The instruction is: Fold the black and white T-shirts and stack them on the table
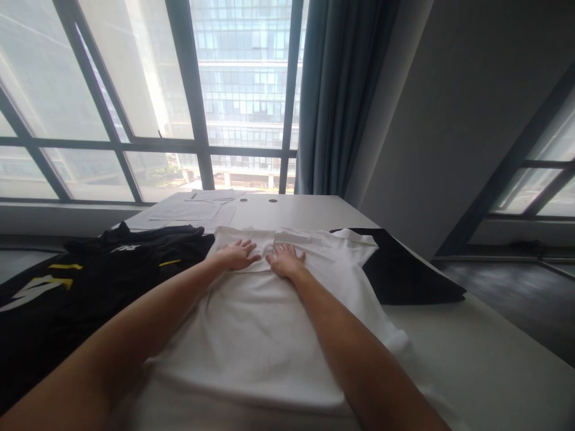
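A white shirt (pixel 265 323) lies spread over the table in front of me, with soft wrinkles across its body. Its far end shows a folded-over band, and a sleeve reaches out at the right. My left hand (pixel 239 255) rests flat on the upper left part of the cloth, fingers spread. Just to its right, my right hand (pixel 286 260) also presses flat on the shirt, fingers apart. Neither hand grips the fabric. The near edge of the shirt is blurred.
Black clothing (pixel 103 281) with yellow and white marks lies at the left. A folded black cloth (pixel 408 272) sits at the right, partly beneath the shirt's sleeve. Paper sheets (pixel 188 206) lie on the white table (pixel 309 206) near the window. A blue curtain (pixel 336 96) hangs behind.
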`<state>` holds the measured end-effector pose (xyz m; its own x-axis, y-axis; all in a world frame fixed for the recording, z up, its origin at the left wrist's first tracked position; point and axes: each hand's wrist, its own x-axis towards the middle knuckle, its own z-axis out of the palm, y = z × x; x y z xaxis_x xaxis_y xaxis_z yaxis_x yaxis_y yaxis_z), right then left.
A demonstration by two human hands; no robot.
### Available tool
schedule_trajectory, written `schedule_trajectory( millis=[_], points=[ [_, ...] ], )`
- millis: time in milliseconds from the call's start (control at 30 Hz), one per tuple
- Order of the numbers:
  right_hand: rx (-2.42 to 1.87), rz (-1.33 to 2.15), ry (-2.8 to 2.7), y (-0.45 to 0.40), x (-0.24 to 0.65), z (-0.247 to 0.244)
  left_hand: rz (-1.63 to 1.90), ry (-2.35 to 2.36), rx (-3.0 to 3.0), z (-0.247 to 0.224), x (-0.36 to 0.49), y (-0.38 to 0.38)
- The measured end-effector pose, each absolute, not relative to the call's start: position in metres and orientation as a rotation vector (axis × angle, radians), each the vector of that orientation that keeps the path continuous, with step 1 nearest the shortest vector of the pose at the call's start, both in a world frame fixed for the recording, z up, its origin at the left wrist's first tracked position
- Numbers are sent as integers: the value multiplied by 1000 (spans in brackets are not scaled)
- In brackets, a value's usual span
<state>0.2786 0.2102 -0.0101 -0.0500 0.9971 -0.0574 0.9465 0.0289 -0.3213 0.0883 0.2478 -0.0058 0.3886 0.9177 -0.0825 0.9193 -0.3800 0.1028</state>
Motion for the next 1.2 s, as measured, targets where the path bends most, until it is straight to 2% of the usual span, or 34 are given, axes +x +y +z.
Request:
schedule_trajectory(
  millis=[300, 567, 733, 833, 967, 1067, 1200],
  points=[
    [-1984, 388, -2264, 221, 292, -17, 59, 1845, 2381, -13, 90, 240],
    [-1999, 379, -2310, 221, 319, -10, -64, 1729, 2400, 2, 95, 199],
    [-1799, 309, -2351, 220, 335, -11, 10, 1764, 2433, -6, 90, 179],
    [-1715, 133, -2167, 219, 367, -1, 47, 1712, 2461, -8, 84, 180],
    [-1995, -188, -1774, 215, 443, 19, 113, 1609, 2506, -6, 73, 187],
    [-2243, -239, -1630, 213, 499, 26, 206, 1595, 2467, -6, 66, 191],
    [-2412, -147, -1470, 223, 539, 20, 608, 1553, 2336, -8, 57, 194]
  ],
)
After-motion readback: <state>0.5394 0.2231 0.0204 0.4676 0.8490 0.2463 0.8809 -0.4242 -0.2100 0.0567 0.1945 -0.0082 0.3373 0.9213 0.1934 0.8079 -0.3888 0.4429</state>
